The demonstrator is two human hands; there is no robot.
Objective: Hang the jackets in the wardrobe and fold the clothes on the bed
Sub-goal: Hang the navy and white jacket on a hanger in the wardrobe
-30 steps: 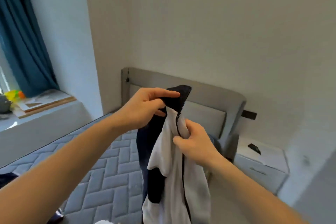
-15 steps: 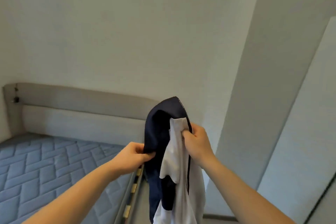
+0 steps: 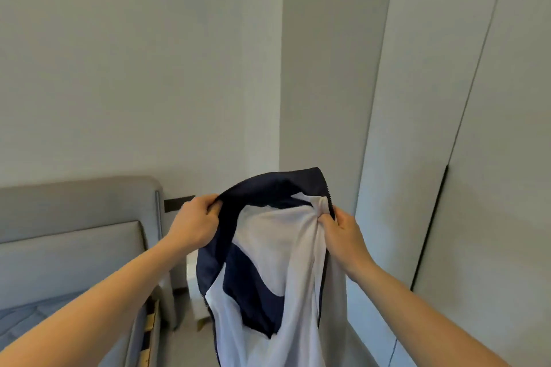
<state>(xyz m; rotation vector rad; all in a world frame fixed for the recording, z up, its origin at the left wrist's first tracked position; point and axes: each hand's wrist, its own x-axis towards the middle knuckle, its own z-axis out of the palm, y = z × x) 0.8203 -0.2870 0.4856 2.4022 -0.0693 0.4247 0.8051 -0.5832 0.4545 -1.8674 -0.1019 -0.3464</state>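
Holding the jacket (image 3: 277, 250) open in the air, in front of the wardrobe (image 3: 447, 128).

The left hand (image 3: 195, 225) pinches the dark collar and the right hand (image 3: 343, 231) grasps the bunched white lining, each grip clenched on cloth, probably to spread the shoulders for hanging. The wardrobe doors look closed, so its contents are hidden. The bed (image 3: 74, 217) lies left of the jacket.

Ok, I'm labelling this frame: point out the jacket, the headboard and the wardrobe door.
jacket (image 3: 277, 235): head view, white lining below the collar.
headboard (image 3: 77, 202): head view, grey padded top.
wardrobe door (image 3: 492, 158): head view, flat white panel.
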